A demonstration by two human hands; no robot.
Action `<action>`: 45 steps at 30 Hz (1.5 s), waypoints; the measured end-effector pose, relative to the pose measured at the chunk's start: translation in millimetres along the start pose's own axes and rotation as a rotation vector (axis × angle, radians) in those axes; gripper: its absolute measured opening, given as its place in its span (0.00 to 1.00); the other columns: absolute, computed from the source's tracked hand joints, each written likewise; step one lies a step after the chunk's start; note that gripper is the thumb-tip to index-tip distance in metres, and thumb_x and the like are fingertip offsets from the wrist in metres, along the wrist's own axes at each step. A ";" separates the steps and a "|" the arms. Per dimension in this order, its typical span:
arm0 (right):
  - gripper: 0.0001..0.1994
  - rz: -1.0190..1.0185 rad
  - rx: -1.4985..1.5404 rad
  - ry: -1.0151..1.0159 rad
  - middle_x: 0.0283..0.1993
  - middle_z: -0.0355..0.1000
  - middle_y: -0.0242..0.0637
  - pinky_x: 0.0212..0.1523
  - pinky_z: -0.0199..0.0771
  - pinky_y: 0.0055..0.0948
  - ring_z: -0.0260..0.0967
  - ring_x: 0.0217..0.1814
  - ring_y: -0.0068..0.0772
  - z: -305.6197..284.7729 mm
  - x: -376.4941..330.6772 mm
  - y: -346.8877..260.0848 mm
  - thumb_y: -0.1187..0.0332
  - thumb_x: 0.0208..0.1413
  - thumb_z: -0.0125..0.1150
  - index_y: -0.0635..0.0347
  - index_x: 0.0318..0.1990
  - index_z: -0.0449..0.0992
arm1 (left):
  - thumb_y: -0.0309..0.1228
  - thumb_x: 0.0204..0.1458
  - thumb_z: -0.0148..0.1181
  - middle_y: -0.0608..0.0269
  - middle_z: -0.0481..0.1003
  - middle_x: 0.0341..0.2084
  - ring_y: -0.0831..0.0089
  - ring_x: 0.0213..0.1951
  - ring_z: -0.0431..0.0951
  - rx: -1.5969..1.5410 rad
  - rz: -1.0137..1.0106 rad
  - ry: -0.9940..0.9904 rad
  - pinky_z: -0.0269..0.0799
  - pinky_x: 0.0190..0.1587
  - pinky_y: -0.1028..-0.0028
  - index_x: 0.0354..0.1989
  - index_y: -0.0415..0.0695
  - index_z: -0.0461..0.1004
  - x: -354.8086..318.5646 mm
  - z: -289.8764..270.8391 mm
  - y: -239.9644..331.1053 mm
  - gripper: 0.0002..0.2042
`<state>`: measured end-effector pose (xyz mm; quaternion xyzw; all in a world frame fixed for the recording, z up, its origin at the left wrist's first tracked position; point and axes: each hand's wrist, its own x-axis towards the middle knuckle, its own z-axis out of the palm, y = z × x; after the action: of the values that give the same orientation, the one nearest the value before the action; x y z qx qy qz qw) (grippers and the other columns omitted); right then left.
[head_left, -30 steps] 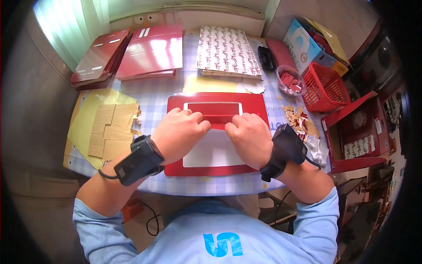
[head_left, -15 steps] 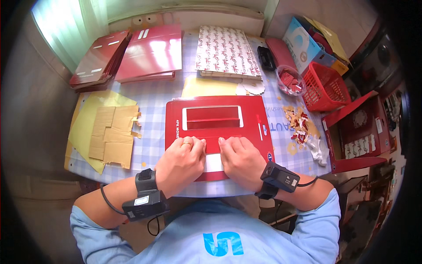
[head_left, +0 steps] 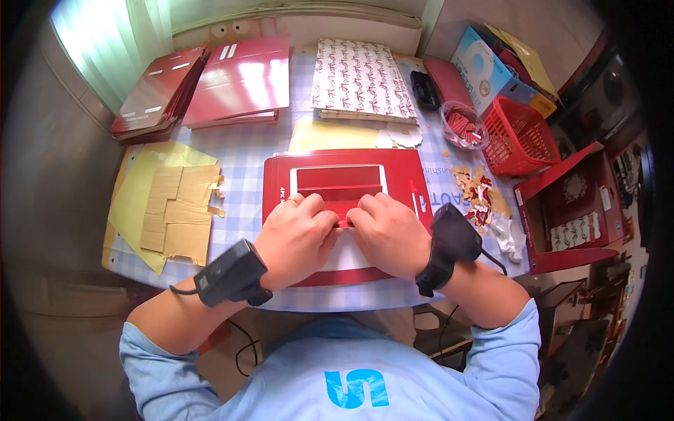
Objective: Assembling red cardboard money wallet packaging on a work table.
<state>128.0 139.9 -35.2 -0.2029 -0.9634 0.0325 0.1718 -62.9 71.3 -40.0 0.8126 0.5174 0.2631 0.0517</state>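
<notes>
A flat red printed cardboard sheet with a white-edged rectangular cutout lies in front of me. Inside the cutout, red folded panels show, with a red cardboard flap at its near side. My left hand and my right hand are close together over the sheet's middle, fingers curled and thumbs inward. Both pinch the near edge of that flap, which looks partly lifted. Below the hands a white area of the sheet shows. The fingertips partly cover the flap's edge.
Stacks of glossy red cardboard and a patterned white stack stand at the back. Brown cardboard lies left. On the right are a red basket, a tub of red pieces, paper scraps and an open red box.
Both hands have moved slightly away from me and closer together, from lying on the sheet to pinching the flap's edge. The wrists have turned, and the flap looks more raised.
</notes>
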 end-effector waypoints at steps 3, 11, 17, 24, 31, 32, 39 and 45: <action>0.06 0.068 0.058 -0.005 0.29 0.69 0.39 0.37 0.73 0.36 0.70 0.34 0.40 3.5 9.4 5.2 0.68 0.50 0.60 0.59 0.28 0.74 | 0.29 0.49 0.63 0.55 0.73 0.29 0.56 0.34 0.74 -0.045 -0.117 -0.018 0.71 0.41 0.62 0.31 0.40 0.76 5.1 -1.6 -2.9 0.05; 0.20 0.492 0.226 -0.423 0.26 0.76 0.46 0.36 0.74 0.40 0.75 0.32 0.47 -24.0 40.5 25.6 0.49 0.44 0.69 0.61 0.28 0.81 | 0.43 0.46 0.69 0.50 0.76 0.20 0.54 0.26 0.77 -0.049 -0.445 -0.198 0.73 0.32 0.63 0.24 0.37 0.78 21.9 -20.4 -16.5 0.18; 0.18 0.515 0.283 -0.434 0.28 0.76 0.46 0.38 0.73 0.40 0.75 0.35 0.46 -25.6 27.7 39.1 0.51 0.44 0.68 0.60 0.30 0.80 | 0.52 0.41 0.71 0.51 0.75 0.16 0.56 0.21 0.76 -0.013 -0.584 -0.404 0.71 0.27 0.63 0.19 0.36 0.76 23.2 -36.7 -31.2 0.26; 0.16 0.606 0.631 -0.346 0.24 0.74 0.45 0.33 0.73 0.34 0.75 0.29 0.40 -25.6 7.9 53.3 0.58 0.44 0.70 0.64 0.26 0.76 | 0.56 0.39 0.72 0.50 0.75 0.15 0.57 0.20 0.77 0.007 -0.574 -0.450 0.72 0.26 0.64 0.18 0.35 0.77 25.9 -40.4 -38.2 0.29; 0.17 0.602 0.513 -0.410 0.23 0.74 0.45 0.33 0.73 0.34 0.74 0.28 0.40 -29.3 16.9 55.9 0.57 0.46 0.70 0.65 0.25 0.76 | 0.56 0.38 0.72 0.51 0.75 0.14 0.59 0.20 0.77 0.023 -0.546 -0.421 0.72 0.26 0.64 0.17 0.36 0.77 25.5 -38.5 -37.3 0.28; 0.18 0.584 0.472 -0.426 0.23 0.74 0.45 0.33 0.73 0.35 0.74 0.29 0.41 -28.7 18.2 55.6 0.57 0.46 0.70 0.65 0.25 0.76 | 0.56 0.39 0.72 0.51 0.75 0.14 0.59 0.20 0.77 0.015 -0.552 -0.416 0.72 0.26 0.64 0.17 0.37 0.77 24.3 -37.9 -38.0 0.28; 0.17 0.555 0.428 -0.431 0.26 0.75 0.46 0.34 0.72 0.37 0.75 0.31 0.43 -30.7 16.4 53.5 0.56 0.46 0.69 0.64 0.28 0.76 | 0.55 0.39 0.72 0.52 0.75 0.14 0.60 0.19 0.77 -0.003 -0.561 -0.417 0.72 0.26 0.65 0.17 0.37 0.78 23.2 -39.1 -35.6 0.27; 0.13 0.551 0.601 -0.245 0.30 0.74 0.44 0.37 0.73 0.36 0.74 0.35 0.45 -29.6 -7.1 45.9 0.66 0.46 0.69 0.64 0.35 0.76 | 0.47 0.42 0.72 0.53 0.76 0.23 0.60 0.27 0.78 -0.019 -0.397 -0.205 0.72 0.30 0.66 0.24 0.38 0.76 19.7 -45.5 -27.7 0.22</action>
<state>161.7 178.8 -15.7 -0.3883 -0.8341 0.3807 0.0923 -100.9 92.6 -3.6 0.7167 0.6569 0.1686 0.1625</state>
